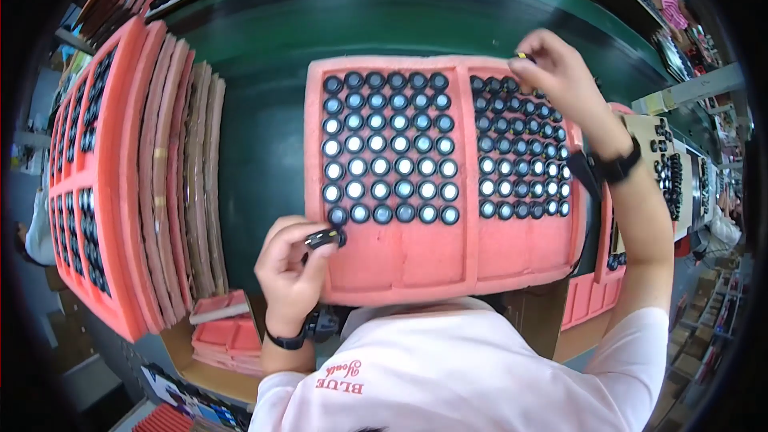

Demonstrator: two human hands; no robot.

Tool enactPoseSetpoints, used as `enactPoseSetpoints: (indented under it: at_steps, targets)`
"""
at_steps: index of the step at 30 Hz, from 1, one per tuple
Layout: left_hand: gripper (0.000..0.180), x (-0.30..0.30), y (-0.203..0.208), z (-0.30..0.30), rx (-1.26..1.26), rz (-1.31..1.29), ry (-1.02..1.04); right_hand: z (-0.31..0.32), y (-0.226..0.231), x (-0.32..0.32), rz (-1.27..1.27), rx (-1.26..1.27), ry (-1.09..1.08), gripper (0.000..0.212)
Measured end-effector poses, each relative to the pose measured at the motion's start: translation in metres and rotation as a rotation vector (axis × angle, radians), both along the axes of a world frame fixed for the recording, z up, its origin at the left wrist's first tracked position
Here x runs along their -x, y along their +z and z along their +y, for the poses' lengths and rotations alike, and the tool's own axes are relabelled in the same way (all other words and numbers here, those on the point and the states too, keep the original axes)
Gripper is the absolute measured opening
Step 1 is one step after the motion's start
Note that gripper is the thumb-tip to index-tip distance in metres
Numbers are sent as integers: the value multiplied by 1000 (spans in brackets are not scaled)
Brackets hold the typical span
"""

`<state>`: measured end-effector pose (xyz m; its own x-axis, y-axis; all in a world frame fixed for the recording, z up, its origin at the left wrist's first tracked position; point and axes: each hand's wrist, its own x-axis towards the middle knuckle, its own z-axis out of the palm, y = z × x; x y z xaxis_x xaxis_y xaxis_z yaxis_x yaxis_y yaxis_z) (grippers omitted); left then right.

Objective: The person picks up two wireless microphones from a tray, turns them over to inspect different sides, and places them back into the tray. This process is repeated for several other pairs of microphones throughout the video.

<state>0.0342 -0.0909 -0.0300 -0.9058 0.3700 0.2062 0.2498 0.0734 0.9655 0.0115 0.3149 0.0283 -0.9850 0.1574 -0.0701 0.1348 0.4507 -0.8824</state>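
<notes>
A pink foam tray [416,260] lies in front of me on the green table, its two fields filled with several small round black parts with shiny centres [390,166]. My left hand [290,266] is at the tray's near left corner, its fingers closed on a small black part [324,238]. My right hand [560,76] reaches over the tray's far right corner, fingertips pinched on something small with a yellowish spot [524,56]. Both wrists wear black bands.
A row of pink and brown foam trays [172,168] stands on edge at the left, the outermost one [84,184] loaded with black parts. More pink trays [228,328] lie by a cardboard box at the lower left. Further trays with black parts [668,168] sit at the right.
</notes>
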Motion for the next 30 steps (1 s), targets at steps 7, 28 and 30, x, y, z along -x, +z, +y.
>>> enactPoseSetpoints:
  at_steps: [7,28,30]
  targets:
    - [22,-26,4,36,36,130,-183,-102,-5,-139,236,311,135,21]
    - [41,-48,-1,71,-86,139,-412,-155,-77,-171,610,482,-82,35]
    - [48,-50,-5,74,-176,43,-392,-154,-78,-172,615,458,-86,36]
